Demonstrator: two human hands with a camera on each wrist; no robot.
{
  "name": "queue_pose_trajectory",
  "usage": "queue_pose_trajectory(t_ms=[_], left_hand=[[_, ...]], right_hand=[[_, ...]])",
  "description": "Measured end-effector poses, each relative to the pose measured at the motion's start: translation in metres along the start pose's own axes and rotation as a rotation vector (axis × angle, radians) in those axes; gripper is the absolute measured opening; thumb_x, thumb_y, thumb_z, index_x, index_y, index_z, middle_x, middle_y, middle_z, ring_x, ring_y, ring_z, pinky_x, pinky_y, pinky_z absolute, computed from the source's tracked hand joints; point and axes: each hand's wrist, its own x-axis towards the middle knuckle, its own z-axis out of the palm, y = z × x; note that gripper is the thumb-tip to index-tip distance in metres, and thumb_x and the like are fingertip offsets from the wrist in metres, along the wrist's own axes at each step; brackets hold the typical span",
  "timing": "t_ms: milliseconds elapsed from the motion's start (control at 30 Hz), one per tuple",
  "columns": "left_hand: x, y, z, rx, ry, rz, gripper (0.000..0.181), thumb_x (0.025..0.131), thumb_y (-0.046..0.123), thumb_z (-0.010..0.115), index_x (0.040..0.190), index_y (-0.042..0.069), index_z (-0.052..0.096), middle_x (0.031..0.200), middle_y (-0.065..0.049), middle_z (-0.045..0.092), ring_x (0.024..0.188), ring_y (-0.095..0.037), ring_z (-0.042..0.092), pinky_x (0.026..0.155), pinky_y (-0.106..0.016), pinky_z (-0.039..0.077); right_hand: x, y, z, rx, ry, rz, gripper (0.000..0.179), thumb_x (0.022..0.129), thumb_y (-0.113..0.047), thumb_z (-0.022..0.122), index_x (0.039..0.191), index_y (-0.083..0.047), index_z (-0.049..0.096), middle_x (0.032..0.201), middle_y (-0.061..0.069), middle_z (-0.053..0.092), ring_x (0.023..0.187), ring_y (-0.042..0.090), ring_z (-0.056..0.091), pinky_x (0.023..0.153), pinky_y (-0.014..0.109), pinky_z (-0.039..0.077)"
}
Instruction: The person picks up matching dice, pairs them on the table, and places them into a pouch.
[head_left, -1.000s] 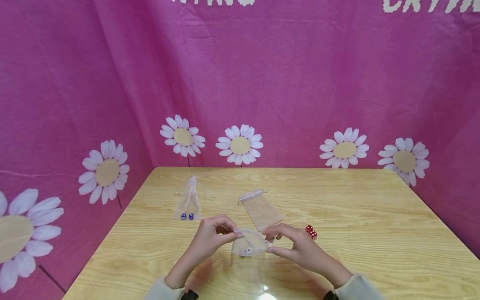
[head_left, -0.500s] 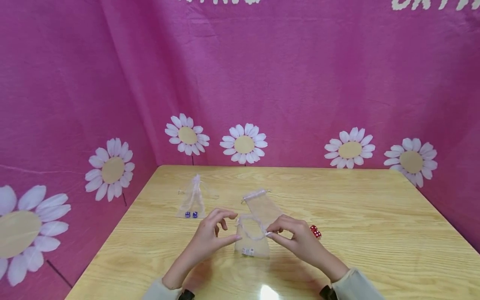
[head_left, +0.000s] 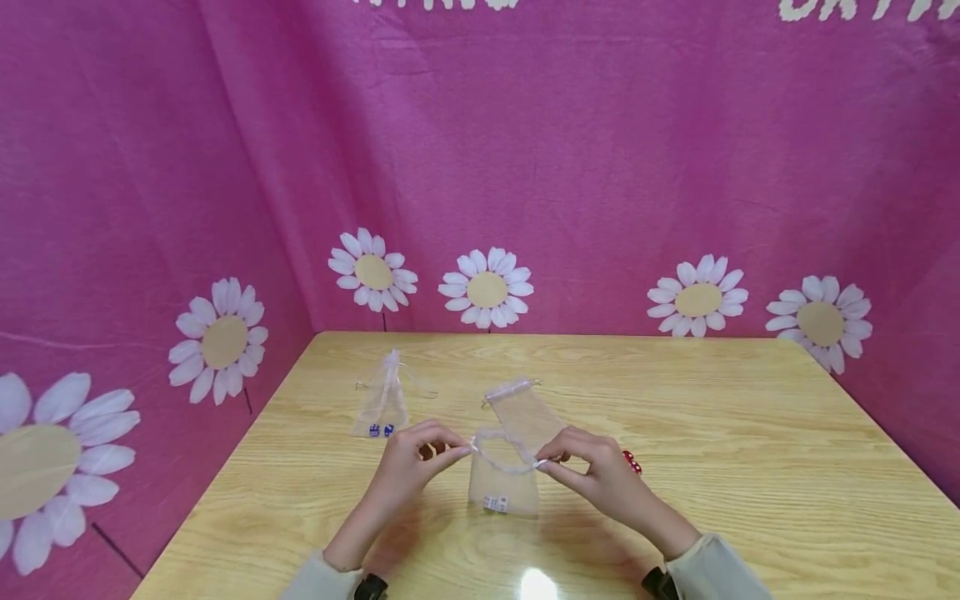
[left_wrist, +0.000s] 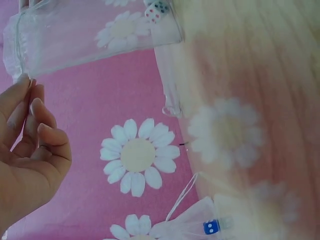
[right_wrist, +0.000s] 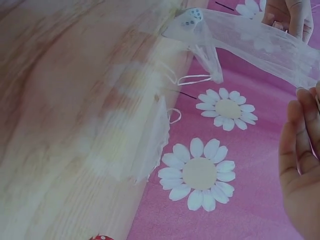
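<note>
A sheer white drawstring bag (head_left: 517,492) hangs between my two hands, its mouth at the top. White dice (head_left: 496,503) lie in its bottom and show through the mesh in both wrist views. My left hand (head_left: 420,462) pinches the drawstring at the mouth's left side between thumb and fingertips. On the opposite side, my right hand (head_left: 600,471) pinches the other drawstring end. In the left wrist view, the bag (left_wrist: 85,40) stretches out from the left fingertips. Some of the right hand (right_wrist: 305,165) is cut off by the frame edge.
At the back left of the wooden table (head_left: 712,400) lies a drawn-up sheer bag (head_left: 384,400) with two blue dice (head_left: 381,431). Another flat sheer bag (head_left: 525,417) lies behind the held one. Red dice (head_left: 632,462) sit beyond my right hand, partly covered by it.
My left hand has left the bag's rim, spread its fingers, then pinched the left drawstring. My right hand has moved to pinch the right one. The bag now hangs more upright.
</note>
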Motion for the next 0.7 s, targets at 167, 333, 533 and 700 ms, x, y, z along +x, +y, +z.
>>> queue_pose_trajectory(t_ms=[167, 333, 533, 700], left_hand=[[0.002, -0.001, -0.006, 0.014, -0.004, 0.020, 0.007, 0.084, 0.019, 0.076, 0.083, 0.011, 0.075, 0.075, 0.000, 0.068, 0.066, 0.003, 0.048, 0.056, -0.016, 0.044], [0.004, 0.000, -0.012, 0.031, -0.006, -0.015, 0.006, 0.087, 0.018, 0.074, 0.083, 0.013, 0.074, 0.078, 0.001, 0.068, 0.067, 0.002, 0.048, 0.058, -0.016, 0.043], [0.004, -0.002, -0.016, 0.057, 0.010, -0.043, 0.008, 0.087, 0.017, 0.073, 0.082, 0.010, 0.072, 0.083, -0.002, 0.070, 0.065, 0.003, 0.049, 0.058, -0.017, 0.046], [0.002, -0.005, -0.020, 0.061, 0.035, -0.055, 0.008, 0.086, 0.016, 0.074, 0.082, 0.009, 0.072, 0.085, -0.003, 0.072, 0.066, 0.004, 0.052, 0.059, -0.018, 0.049]], right_hand=[[0.003, -0.001, -0.002, -0.023, 0.020, 0.009, 0.022, 0.077, 0.004, 0.076, 0.089, -0.013, 0.072, 0.080, -0.001, 0.070, 0.074, 0.007, 0.061, 0.066, 0.021, 0.053], [0.005, -0.002, -0.003, -0.045, 0.076, 0.054, 0.024, 0.078, 0.006, 0.075, 0.090, -0.015, 0.072, 0.080, -0.001, 0.071, 0.073, 0.004, 0.060, 0.063, 0.018, 0.050], [0.003, -0.001, -0.006, -0.069, 0.152, 0.154, 0.022, 0.080, 0.005, 0.074, 0.089, -0.015, 0.072, 0.080, -0.001, 0.071, 0.069, 0.001, 0.058, 0.060, 0.014, 0.046], [-0.001, 0.001, -0.010, -0.081, 0.177, 0.254, 0.017, 0.083, 0.001, 0.073, 0.087, -0.015, 0.073, 0.079, -0.002, 0.072, 0.069, -0.002, 0.056, 0.060, 0.016, 0.047]])
